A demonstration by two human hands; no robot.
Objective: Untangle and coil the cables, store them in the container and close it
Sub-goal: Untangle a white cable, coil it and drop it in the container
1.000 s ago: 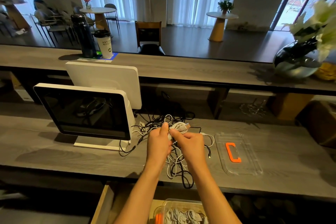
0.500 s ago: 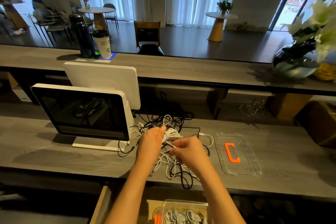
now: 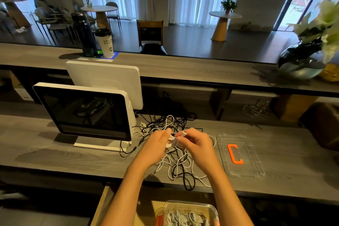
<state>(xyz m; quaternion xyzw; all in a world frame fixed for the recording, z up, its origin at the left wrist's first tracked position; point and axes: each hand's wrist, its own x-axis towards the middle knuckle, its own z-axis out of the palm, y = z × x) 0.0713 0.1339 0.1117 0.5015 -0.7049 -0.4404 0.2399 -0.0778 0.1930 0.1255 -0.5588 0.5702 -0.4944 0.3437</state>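
A tangle of white and black cables (image 3: pixel 180 166) lies on the grey counter in front of me. My left hand (image 3: pixel 156 145) grips a small white coil of cable (image 3: pixel 172 140) above the tangle. My right hand (image 3: pixel 196 142) pinches the white plug end (image 3: pixel 184 133) of that cable beside the coil. A clear container (image 3: pixel 212 211) holding coiled white cables sits in an open drawer at the bottom edge. Its clear lid (image 3: pixel 247 167) with an orange handle (image 3: pixel 234 153) lies flat on the counter to the right.
A white point-of-sale monitor (image 3: pixel 82 112) stands to the left of the cables, its stand close to them. On the raised shelf behind are a dark bottle (image 3: pixel 84 35), a paper cup (image 3: pixel 105 42) and a plant in a vase (image 3: pixel 300 62).
Both hands have kept working the white coil above the tangle. My right hand has come back up from lower on the cable and now pinches the plug end next to the coil.
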